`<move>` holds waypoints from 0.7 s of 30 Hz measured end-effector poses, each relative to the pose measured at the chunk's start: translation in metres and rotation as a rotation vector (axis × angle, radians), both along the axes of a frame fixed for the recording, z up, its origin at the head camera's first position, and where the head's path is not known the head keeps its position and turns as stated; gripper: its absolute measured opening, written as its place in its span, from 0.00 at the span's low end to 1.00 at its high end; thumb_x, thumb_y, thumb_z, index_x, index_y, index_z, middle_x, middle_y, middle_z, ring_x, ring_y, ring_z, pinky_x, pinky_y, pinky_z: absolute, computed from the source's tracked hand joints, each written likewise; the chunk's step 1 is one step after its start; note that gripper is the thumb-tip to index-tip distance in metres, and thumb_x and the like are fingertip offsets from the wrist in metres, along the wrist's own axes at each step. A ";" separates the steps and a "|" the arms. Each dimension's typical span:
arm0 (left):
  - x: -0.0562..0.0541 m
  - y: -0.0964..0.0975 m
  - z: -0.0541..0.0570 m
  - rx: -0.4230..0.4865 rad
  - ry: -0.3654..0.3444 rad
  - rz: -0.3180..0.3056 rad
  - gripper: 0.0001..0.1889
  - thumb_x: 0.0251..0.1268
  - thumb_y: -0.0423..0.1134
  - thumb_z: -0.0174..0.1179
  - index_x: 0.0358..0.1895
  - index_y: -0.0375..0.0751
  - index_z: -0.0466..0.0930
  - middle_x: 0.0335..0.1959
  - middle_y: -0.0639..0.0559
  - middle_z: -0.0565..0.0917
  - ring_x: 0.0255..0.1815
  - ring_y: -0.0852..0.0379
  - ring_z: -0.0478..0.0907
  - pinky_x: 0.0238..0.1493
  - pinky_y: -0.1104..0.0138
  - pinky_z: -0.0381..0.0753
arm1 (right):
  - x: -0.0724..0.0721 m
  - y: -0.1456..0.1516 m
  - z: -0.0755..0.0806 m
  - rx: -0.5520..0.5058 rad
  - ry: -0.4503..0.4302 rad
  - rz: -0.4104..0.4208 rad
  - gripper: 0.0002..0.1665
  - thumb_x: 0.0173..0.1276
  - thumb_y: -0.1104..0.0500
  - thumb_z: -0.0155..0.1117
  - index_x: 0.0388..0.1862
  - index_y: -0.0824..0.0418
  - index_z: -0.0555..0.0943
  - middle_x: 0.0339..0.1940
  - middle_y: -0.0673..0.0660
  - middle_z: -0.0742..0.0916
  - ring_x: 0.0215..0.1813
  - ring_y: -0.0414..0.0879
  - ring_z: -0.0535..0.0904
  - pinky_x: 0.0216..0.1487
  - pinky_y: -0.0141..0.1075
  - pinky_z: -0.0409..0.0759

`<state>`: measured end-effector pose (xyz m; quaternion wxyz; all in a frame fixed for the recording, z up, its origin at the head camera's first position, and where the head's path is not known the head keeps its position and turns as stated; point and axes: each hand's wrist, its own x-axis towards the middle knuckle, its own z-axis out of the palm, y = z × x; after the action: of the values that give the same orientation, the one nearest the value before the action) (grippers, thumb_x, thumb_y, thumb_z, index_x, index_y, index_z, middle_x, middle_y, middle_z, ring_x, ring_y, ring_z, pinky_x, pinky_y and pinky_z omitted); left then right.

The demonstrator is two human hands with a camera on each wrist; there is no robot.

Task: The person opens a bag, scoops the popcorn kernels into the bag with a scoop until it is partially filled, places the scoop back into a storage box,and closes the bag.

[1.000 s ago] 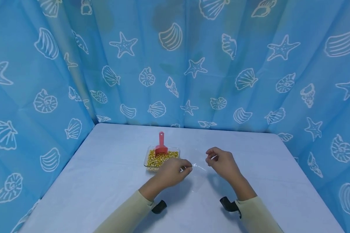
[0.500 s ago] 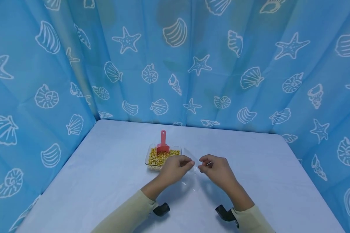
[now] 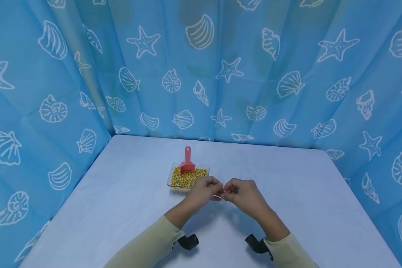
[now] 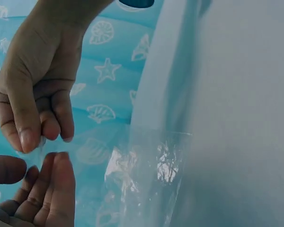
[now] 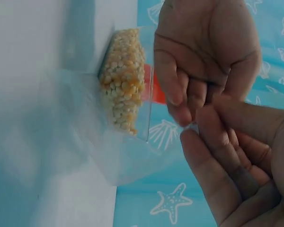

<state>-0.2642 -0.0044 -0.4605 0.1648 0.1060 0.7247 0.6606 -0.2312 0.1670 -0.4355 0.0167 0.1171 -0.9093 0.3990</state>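
A clear plastic bag [image 4: 165, 165] hangs below my hands, its film shining in the left wrist view. My right hand [image 3: 246, 195] pinches its upper edge between thumb and fingertips. Close against it is my left hand [image 3: 202, 191], fingers loosely bent and the thumb apart from them, right at the bag's top. In the right wrist view, the bag's film overlaps a glass container [image 5: 149, 113] of yellow corn kernels [image 5: 123, 85]. A red scoop [image 3: 187, 165] stands in the kernels with its handle up.
The white-covered table [image 3: 137, 167] spreads beneath both hands. The container sits just beyond and left of the left hand. A blue curtain [image 3: 201, 89] with shell and starfish prints encloses the back and sides. Black wrist mounts [image 3: 189, 242] stick out below the sleeves.
My hands have come together until their fingertips nearly meet, the right moving leftward. The left thumb and fingers, pinched before, have spread apart. The container and scoop have stayed put.
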 end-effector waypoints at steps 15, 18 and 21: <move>0.003 -0.003 0.007 -0.109 0.269 0.076 0.03 0.70 0.36 0.59 0.37 0.41 0.81 0.34 0.53 0.82 0.34 0.58 0.83 0.37 0.69 0.85 | -0.017 0.009 0.001 -0.142 -0.101 0.042 0.06 0.70 0.57 0.63 0.40 0.59 0.83 0.32 0.51 0.86 0.36 0.45 0.85 0.41 0.40 0.85; 0.003 -0.003 0.005 -0.066 0.248 0.087 0.02 0.67 0.35 0.62 0.37 0.40 0.80 0.32 0.52 0.83 0.33 0.59 0.84 0.37 0.68 0.85 | -0.016 0.008 -0.003 -0.115 -0.109 0.071 0.05 0.68 0.56 0.66 0.38 0.56 0.83 0.30 0.49 0.85 0.37 0.49 0.84 0.39 0.39 0.83; 0.004 -0.004 0.005 -0.025 0.212 0.097 0.07 0.64 0.34 0.64 0.42 0.39 0.78 0.31 0.53 0.85 0.33 0.58 0.84 0.36 0.67 0.86 | -0.014 0.009 -0.006 -0.083 -0.076 0.116 0.04 0.67 0.55 0.68 0.36 0.55 0.82 0.29 0.48 0.85 0.35 0.49 0.82 0.36 0.38 0.81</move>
<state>-0.2606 -0.0087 -0.4558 0.0566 0.1382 0.7505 0.6438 -0.2457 0.1759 -0.4413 -0.0359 0.1536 -0.8836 0.4408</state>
